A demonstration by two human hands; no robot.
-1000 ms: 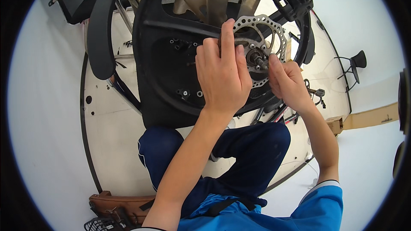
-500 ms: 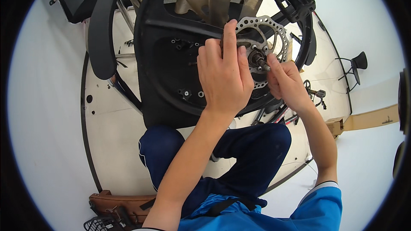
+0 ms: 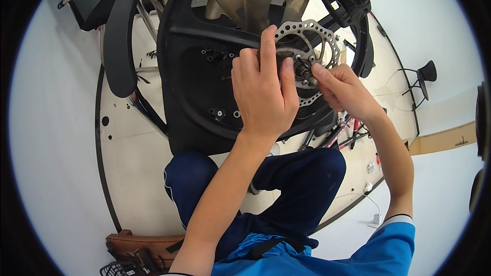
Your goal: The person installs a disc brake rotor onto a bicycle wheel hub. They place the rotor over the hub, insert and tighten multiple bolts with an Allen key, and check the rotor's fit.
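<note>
1. Resting the left hand [image 3: 263,89] over the left side of the brake rotor [image 3: 330,41], with fingers loosely spread and forefinger stretched straight. Could lose steadiness here from too light or off-centre a push.
2. Meeting the axle [image 3: 307,75], at the rotor's centre, with the thumb of the right hand [image 3: 345,92], and with the other fingers curled beneath. Cannot tell a firm pinch from light contact, for lack of a clear view. Could slip off the axle's short end through a shallow hold, and scrape skin on the rotor's perforated edge.
3. Could rock or spin the black wheel [image 3: 217,36], lying flat under the rotor on an apparent chair seat [image 3: 180,135], by pressing unevenly with the two hands.
4. Could scatter the small nuts and bolts [image 3: 219,113], seemingly loose in the wheel's opening, by tilting the wheel; might then drop to the floor [image 3: 138,174].
5. Could smear the rotor's braking face by touching with greasy fingertips.
6. Could bind any threaded part by twisting at a slant, easily missed behind covering fingers.
</note>
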